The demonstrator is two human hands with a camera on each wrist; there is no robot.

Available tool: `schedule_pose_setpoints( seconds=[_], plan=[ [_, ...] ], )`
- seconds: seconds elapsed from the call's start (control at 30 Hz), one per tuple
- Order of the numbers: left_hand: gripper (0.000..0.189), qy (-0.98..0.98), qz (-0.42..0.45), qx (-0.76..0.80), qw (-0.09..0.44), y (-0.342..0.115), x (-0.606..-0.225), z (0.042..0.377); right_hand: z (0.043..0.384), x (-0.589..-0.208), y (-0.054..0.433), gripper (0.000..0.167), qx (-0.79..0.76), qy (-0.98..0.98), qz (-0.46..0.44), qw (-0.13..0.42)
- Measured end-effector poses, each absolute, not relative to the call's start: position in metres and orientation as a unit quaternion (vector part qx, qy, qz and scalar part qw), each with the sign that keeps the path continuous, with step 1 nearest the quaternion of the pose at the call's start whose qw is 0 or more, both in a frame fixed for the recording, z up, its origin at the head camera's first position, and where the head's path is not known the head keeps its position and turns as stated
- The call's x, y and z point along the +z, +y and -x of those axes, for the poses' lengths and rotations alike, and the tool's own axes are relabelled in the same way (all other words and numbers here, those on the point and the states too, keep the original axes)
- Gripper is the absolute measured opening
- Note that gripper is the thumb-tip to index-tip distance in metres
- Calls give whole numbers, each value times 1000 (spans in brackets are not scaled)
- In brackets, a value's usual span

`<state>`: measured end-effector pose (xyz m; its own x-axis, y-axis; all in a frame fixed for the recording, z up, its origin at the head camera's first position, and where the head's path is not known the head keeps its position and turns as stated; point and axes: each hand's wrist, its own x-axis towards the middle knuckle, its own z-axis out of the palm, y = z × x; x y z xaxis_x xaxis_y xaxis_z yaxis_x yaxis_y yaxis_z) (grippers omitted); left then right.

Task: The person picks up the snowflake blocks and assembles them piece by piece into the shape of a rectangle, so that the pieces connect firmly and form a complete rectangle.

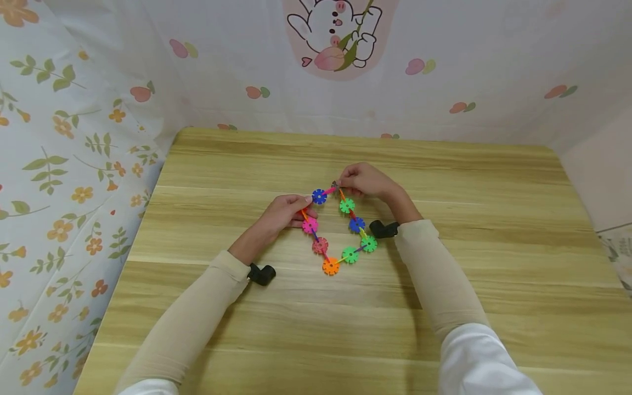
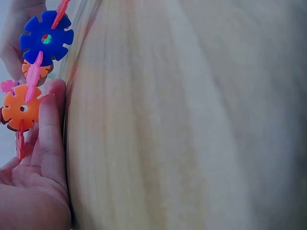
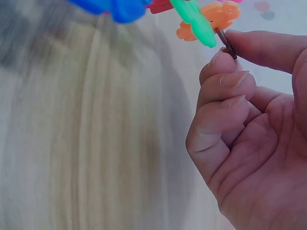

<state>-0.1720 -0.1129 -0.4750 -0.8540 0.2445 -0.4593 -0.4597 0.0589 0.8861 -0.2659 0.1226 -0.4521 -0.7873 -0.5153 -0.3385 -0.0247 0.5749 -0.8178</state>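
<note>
Slotted plastic snowflake discs in bright colours are joined edge to edge as a loop-shaped chain [image 1: 350, 254] above the wooden table. At the loop's left side my left hand [image 1: 283, 213] holds it, thumb above and fingers below. In the left wrist view an orange disc [image 2: 21, 103] sits against those fingers, with a pink disc linking it to a blue disc [image 2: 33, 36]. My right hand [image 1: 367, 179] pinches a dark brown disc [image 3: 226, 44] between thumb and forefinger at the top corner. Beside that disc, the right wrist view shows an orange disc [image 3: 224, 15] and a green disc [image 3: 195, 21].
The light wooden table [image 1: 494, 230] spreads around both hands. A patterned curtain [image 1: 212, 60] hangs along its back and left edges. Black wrist devices, one on the left sleeve [image 1: 261, 274] and one on the right [image 1: 384, 229], stick out near the chain.
</note>
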Motion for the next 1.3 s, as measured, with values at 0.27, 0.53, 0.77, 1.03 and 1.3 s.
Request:
schedule_pose_setpoints(
  seconds=[0.27,0.53,0.77,1.03,1.3],
  plan=[
    [37,678,79,684,258,-113,-476,171,264,-446,128,23,-471,823,148,281],
    [37,682,74,682,253,-113,-475,170,258,-438,130,23,-482,816,152,281],
    [37,683,75,681,253,-112,-475,169,255,-437,127,23,-476,818,164,277],
    [36,679,72,682,263,-112,-475,172,253,-439,124,24,-477,816,168,281],
    [32,679,48,682,268,-116,-469,174,253,-437,123,24,-478,811,184,283]
  ],
)
